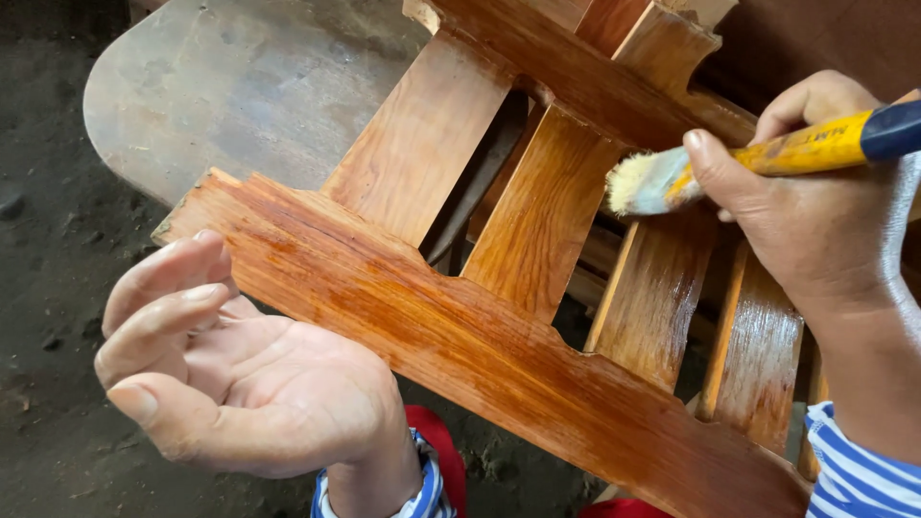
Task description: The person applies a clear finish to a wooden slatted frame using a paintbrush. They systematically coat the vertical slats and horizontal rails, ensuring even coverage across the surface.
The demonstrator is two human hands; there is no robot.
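While gripping brush (662, 179), right hand (815, 206) raised.

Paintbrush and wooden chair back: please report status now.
Right hand shut on paintbrush, bristles at a glossy slat. Left hand open, fingertips against chair back rail. Nothing in the way.

Two bare hands show: left hand (240, 384) w/ fingers loosely curled, near-left; right hand (815, 201) far-right, closed round one paintbrush (767, 153). One brush only, yellow handle w/ dark blue end, pale bristles. One glossy wooden chair frame (480, 336), w/ approx. 4 upright slats visible and 2 cross rails, one near, one far. One flat grey board (240, 86) far-left. Two striped blue-white sleeve cuffs, 1 per wrist.
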